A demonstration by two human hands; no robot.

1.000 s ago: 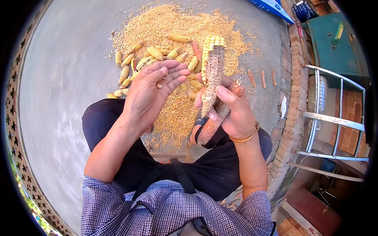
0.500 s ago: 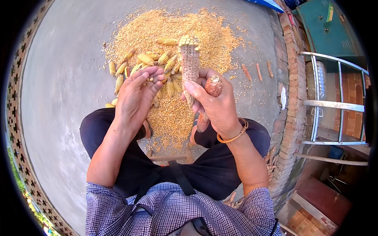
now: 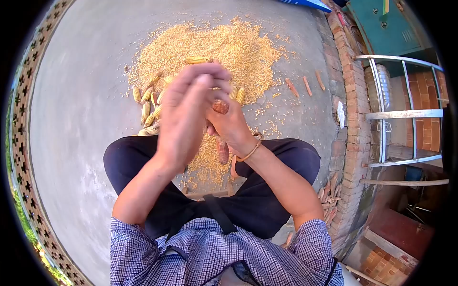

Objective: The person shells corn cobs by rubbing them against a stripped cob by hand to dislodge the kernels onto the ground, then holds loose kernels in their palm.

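My right hand (image 3: 231, 125), with a bangle at the wrist, is closed around a bare red corn cob (image 3: 220, 106), whose end shows above the thumb. Its lower part shows below the palm. In front of it my left hand (image 3: 186, 112) is blurred by motion, its fingers curving over the top of the right hand. The half-shelled cob is hidden behind the two hands. Beneath lie unshelled corn ears (image 3: 145, 112) and a wide spread of loose yellow kernels (image 3: 238, 47) on the concrete floor.
Several bare cobs (image 3: 307, 86) lie to the right of the kernels. A low brick edge (image 3: 350, 119) runs along the right, with a metal rail frame (image 3: 403, 114) beyond it. More cobs or husks (image 3: 329, 198) are heaped beside my right knee. A perforated border (image 3: 26, 157) curves along the left.
My left hand has moved right and up to meet the right hand. My right hand has shifted left and lower, and the half-shelled cob is now out of sight behind the hands.
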